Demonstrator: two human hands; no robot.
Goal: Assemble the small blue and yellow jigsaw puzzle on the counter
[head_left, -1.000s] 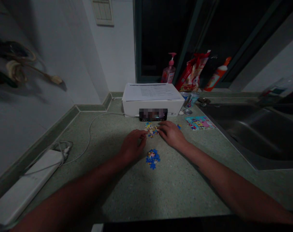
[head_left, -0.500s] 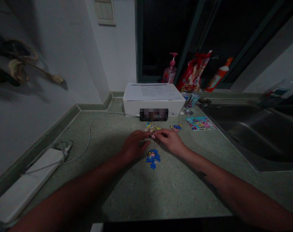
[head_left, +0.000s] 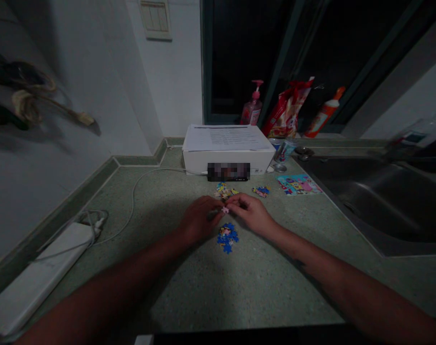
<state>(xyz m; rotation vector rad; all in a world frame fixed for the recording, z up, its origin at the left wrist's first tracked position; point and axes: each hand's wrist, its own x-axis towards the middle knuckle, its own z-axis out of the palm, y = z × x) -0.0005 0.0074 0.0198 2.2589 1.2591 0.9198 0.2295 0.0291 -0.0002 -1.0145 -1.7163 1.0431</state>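
Between the fingertips of both hands is a small pink jigsaw puzzle piece (head_left: 225, 210). My left hand (head_left: 202, 216) pinches it from the left, thumb below and fingers above. From the right, my right hand (head_left: 250, 211) has its thumb and forefinger closed on it. Just in front of the hands lies a pile of mostly blue puzzle pieces (head_left: 227, 238). Beyond the fingertips are yellow and pale puzzle pieces (head_left: 223, 190), partly covered by the hands. A smaller heap of blue, pink and yellow pieces (head_left: 261, 191) sits behind my right hand.
A colourful picture card (head_left: 300, 184) lies beside the sink (head_left: 383, 201) on the right. At the back, a phone (head_left: 228, 172) leans against a white box (head_left: 196, 157). Its cable (head_left: 133, 196) runs left to a white power strip (head_left: 45, 273). Cans (head_left: 286, 151) stand right of the box.
Both hands have drawn slightly nearer to me with the pink piece. My left thumb and fingers have closed in on it. The piles look unchanged.
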